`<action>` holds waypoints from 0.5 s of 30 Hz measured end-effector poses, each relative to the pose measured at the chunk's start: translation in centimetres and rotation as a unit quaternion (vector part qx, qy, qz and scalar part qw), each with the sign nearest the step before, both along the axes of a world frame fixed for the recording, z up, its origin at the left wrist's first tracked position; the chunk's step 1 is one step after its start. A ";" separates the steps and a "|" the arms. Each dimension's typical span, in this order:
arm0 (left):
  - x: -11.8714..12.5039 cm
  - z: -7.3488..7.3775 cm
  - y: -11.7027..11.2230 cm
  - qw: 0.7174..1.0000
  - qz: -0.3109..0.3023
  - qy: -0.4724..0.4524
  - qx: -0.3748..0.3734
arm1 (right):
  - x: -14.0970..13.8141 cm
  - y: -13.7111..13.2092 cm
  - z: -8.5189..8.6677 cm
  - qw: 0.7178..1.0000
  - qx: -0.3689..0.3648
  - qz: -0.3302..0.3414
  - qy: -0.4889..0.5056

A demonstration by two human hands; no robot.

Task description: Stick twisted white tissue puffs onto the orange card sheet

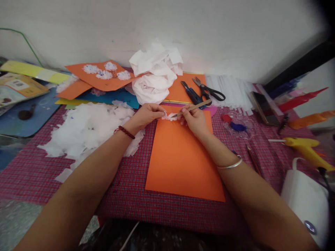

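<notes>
My left hand is closed in a pinch on a small scrap of white paper above the top end of an orange sheet. My right hand grips a flat tan stick, its thinner end pointing left toward my other hand. Between the hands, a small cluster of white paper bits sits on the orange sheet, close to the stick's tip. Left of the sheet spreads a heap of cut white paper pieces, partly behind my left forearm.
Crumpled white paper lies behind my hands, with scissors and a box cutter beside it. An orange card with white puffs is at back left. A phone and yellow glue gun are on the right.
</notes>
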State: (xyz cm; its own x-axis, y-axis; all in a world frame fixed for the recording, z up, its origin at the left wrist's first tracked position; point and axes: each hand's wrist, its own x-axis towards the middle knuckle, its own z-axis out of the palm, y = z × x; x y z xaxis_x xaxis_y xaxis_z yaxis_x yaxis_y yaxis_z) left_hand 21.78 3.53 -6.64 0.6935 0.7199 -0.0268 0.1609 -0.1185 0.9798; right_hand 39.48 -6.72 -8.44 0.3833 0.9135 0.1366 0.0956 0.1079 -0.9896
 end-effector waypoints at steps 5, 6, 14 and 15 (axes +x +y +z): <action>0.1 -0.2 0.0 1.000 -0.021 0.001 0.013 | -0.1 0.0 0.1 1.000 -0.009 -0.013 -0.006; 0.2 -0.3 0.1 0.999 -0.022 0.007 0.024 | 0.0 -0.1 0.2 1.000 -0.006 -0.018 -0.002; 0.3 -0.5 0.2 0.999 -0.017 0.016 0.040 | -0.1 -0.6 0.4 1.000 -0.010 -0.004 0.001; 0.2 -0.5 0.2 0.999 -0.017 0.011 0.033 | -0.2 -0.6 0.4 1.000 -0.012 0.001 -0.006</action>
State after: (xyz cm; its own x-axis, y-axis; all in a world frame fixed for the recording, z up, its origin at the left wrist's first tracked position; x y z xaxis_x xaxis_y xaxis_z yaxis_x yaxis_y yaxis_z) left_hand 22.00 3.73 -7.12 0.7180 0.6960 0.0043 0.1770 -0.1885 0.9660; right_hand 39.32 -7.36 -8.07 0.3804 0.9172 0.1186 0.1072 0.0836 -0.9907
